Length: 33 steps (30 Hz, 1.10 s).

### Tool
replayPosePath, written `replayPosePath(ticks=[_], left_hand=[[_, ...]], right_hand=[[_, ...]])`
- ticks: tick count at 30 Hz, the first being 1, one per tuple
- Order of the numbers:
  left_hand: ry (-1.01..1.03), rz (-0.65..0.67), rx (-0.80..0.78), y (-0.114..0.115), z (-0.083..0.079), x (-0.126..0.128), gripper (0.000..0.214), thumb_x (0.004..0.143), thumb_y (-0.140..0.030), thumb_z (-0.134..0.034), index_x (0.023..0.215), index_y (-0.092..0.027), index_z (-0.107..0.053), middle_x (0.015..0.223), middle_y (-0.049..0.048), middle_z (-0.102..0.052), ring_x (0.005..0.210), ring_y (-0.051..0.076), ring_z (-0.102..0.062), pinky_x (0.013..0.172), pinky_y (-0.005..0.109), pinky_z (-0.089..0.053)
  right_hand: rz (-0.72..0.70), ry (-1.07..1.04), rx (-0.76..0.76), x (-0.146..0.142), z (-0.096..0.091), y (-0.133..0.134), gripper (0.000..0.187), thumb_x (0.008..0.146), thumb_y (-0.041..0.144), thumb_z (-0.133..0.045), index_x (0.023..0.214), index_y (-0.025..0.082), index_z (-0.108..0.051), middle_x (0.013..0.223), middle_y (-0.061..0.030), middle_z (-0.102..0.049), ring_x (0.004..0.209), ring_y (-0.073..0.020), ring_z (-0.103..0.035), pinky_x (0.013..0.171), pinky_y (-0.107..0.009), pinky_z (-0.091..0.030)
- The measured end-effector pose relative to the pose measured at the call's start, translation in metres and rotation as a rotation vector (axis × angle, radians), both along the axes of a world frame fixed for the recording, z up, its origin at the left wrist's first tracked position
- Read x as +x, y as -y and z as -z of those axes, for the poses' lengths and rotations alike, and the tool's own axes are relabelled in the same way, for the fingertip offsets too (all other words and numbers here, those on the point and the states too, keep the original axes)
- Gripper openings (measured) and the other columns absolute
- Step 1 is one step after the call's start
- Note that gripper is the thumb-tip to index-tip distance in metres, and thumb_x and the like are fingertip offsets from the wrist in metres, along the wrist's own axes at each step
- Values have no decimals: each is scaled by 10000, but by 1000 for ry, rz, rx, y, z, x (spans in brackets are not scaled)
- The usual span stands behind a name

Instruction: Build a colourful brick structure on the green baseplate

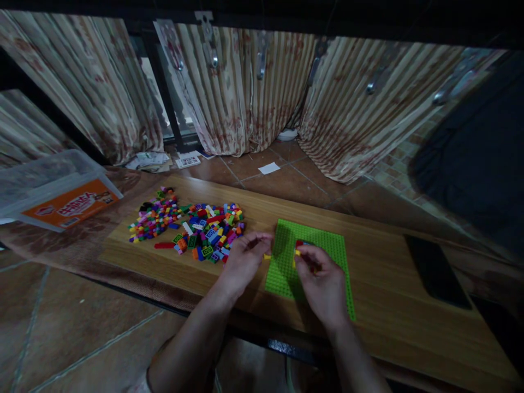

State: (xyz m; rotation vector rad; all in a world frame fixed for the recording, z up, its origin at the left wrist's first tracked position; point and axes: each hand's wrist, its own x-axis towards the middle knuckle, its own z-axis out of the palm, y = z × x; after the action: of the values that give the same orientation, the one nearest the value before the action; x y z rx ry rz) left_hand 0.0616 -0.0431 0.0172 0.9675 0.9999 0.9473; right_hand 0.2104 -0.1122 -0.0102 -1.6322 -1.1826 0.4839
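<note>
striped curtains (pixel 254 93) hang beyond the far edge of the long wooden bench (pixel 393 262). a clear box with an orange label (pixel 49 180) sits past the bench's left end.

the green baseplate (pixel 331 243) lies right of the bench's middle. it looks loose, so an off-centre press could slide it or lift a corner. the heap of mixed bricks (pixel 213 232) fills the bench's left part, with a patch of smaller pieces (pixel 158 215) near the far-left corner. a dark flat slab (pixel 438 271) rests toward the right end.

the right hand (pixel 323 284) is over the baseplate, thumb and fingertips drawn close together beside a yellow brick (pixel 297 253); i cannot tell whether they grip it. that hand covers part of the red and yellow pieces there, so a brick could be seated one stud off, unseen. the left hand (pixel 248 256) is just outside the baseplate's left edge, fingertips nearly meeting; whether anything is between them i cannot tell. its wrist is close to the heap, and a careless sweep could push bricks off the near edge. a small yellow piece (pixel 267 256) shows below those fingertips, by the baseplate's left edge, where a nudge could wedge it underneath.
</note>
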Motion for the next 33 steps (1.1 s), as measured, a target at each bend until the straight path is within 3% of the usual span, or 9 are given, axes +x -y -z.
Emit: replayPosePath(ticks=[7, 13, 22, 33], left_hand=[[-188, 106, 180, 2, 14, 10, 178, 781, -277, -624, 862, -143, -709, 665, 0, -603, 649, 125, -528, 622, 230, -392], [-426, 244, 335, 6, 31, 16, 259, 851, -314, -546, 998, -170, -702, 730, 3, -620, 634, 128, -517, 591, 230, -388], [-698, 422, 401, 19, 7, 25, 297, 893, -231, -473, 1096, -170, -681, 846, 18, -695, 677, 137, -581, 639, 240, -424], [-760, 418, 458, 18, 9, 23, 257, 889, -223, -489, 1038, -194, -697, 867, 15, -711, 708, 143, -616, 714, 247, -467]], right_hand=[[228, -210, -48, 45, -1, 6, 225, 727, 336, -678, 907, 204, -701, 840, -29, -711, 747, -183, -650, 723, -338, -507], [127, -225, -122, 51, -3, 11, 290, 781, 424, -641, 957, 202, -700, 828, -51, -729, 751, -200, -684, 733, -358, -529], [91, -19, -183, 58, 8, 14, 289, 843, 465, -572, 939, 220, -691, 915, -61, -728, 832, -229, -703, 781, -383, -528], [123, -131, -133, 61, 10, 13, 311, 823, 464, -597, 981, 213, -690, 993, -80, -715, 857, -227, -701, 814, -396, -531]])
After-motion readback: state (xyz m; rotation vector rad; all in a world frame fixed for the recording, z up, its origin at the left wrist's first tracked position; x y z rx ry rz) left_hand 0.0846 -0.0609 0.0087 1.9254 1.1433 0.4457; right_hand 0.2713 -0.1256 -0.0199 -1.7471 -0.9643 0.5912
